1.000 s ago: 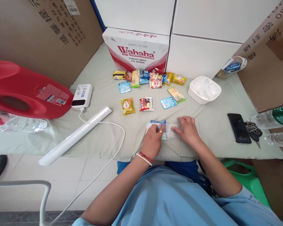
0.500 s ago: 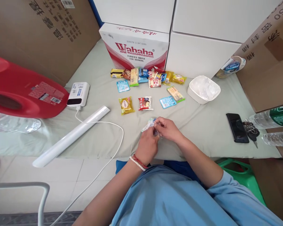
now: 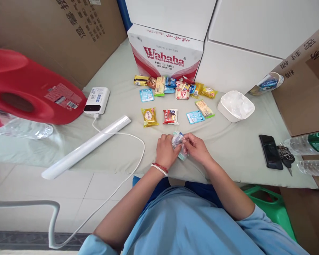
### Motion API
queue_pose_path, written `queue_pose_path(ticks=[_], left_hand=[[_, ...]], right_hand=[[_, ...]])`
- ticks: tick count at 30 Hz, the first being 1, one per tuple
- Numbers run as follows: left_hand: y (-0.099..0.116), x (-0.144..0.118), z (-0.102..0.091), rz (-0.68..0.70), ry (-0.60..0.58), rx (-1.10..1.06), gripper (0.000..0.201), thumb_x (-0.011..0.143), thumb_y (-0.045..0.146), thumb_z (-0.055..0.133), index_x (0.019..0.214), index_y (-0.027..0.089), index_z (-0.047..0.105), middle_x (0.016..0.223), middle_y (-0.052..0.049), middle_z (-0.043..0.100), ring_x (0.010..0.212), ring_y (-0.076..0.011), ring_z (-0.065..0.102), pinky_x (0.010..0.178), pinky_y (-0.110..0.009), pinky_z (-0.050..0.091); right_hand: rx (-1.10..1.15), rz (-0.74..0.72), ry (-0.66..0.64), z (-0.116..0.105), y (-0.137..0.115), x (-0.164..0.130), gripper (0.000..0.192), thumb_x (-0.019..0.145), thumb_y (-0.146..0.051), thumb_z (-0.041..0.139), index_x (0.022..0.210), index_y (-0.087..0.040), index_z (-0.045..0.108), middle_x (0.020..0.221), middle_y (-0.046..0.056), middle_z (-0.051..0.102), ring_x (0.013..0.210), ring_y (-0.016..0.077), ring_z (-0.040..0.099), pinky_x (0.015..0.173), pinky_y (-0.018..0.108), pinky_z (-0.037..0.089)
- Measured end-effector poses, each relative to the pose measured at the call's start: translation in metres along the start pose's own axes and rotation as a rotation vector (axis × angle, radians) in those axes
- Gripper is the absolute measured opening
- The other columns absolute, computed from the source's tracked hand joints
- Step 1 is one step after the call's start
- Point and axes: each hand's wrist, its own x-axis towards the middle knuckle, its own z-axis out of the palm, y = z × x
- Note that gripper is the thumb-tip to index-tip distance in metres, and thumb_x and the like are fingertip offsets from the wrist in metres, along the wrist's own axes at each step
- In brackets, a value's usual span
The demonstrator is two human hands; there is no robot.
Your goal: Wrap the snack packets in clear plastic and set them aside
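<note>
Pinched between both hands at the near table edge is a small clear bag (image 3: 178, 144) with a blue packet inside; left hand (image 3: 164, 151) and right hand (image 3: 196, 148) are closed on it together, apparently so its mouth can be worked. Farther off, snack packets (image 3: 172, 90) are laid in rows before a Wahaha carton (image 3: 166, 56). Right: white bowl (image 3: 236, 105), phone (image 3: 270, 151). Left: white tube (image 3: 86, 147), power bank (image 3: 97, 101). Nothing is seen obstructing the hands.

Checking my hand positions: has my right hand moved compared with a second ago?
Yes. The right hand has come left to meet the left hand on the small packet, farther from the black phone.
</note>
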Motion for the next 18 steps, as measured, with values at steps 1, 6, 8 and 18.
queue_pose_path(ticks=[1,6,8,18], left_hand=[[0.005,-0.004,-0.001,0.041,0.037,-0.010,0.026,0.087,0.027,0.069,0.109,0.014,0.066,0.107,-0.014,0.064,0.103,-0.0301,0.060,0.094,-0.046,0.052],[0.024,-0.038,-0.001,0.378,0.225,-0.001,0.019,0.097,0.014,0.049,0.108,0.019,0.064,0.114,-0.014,0.066,0.110,-0.0273,0.060,0.095,-0.044,0.051],[0.028,-0.050,0.004,0.489,0.199,0.014,0.028,0.098,0.012,0.046,0.118,0.017,0.064,0.120,-0.017,0.067,0.117,-0.0291,0.060,0.097,-0.046,0.051],[0.038,-0.084,0.022,0.926,-0.228,0.050,0.042,0.090,0.019,0.057,0.130,0.017,0.067,0.150,-0.017,0.059,0.152,-0.0349,0.041,0.122,-0.057,0.039]], right_hand=[[0.023,-0.001,0.012,0.000,-0.002,-0.004,0.025,0.094,-0.048,0.059,0.091,-0.024,0.058,0.061,-0.005,0.062,0.055,0.0152,0.059,0.059,0.029,0.050],[0.249,0.035,0.136,-0.006,-0.005,-0.037,0.035,0.091,-0.056,0.066,0.099,-0.023,0.059,0.071,-0.003,0.062,0.060,0.0138,0.058,0.059,0.028,0.052],[0.374,0.096,0.177,-0.012,-0.001,-0.050,0.043,0.090,-0.064,0.064,0.104,-0.024,0.058,0.077,-0.001,0.063,0.064,0.0146,0.060,0.060,0.029,0.054],[-0.051,0.146,0.156,-0.057,0.038,-0.078,0.034,0.094,-0.049,0.059,0.116,-0.023,0.061,0.102,0.004,0.071,0.092,0.0214,0.065,0.086,0.037,0.055]])
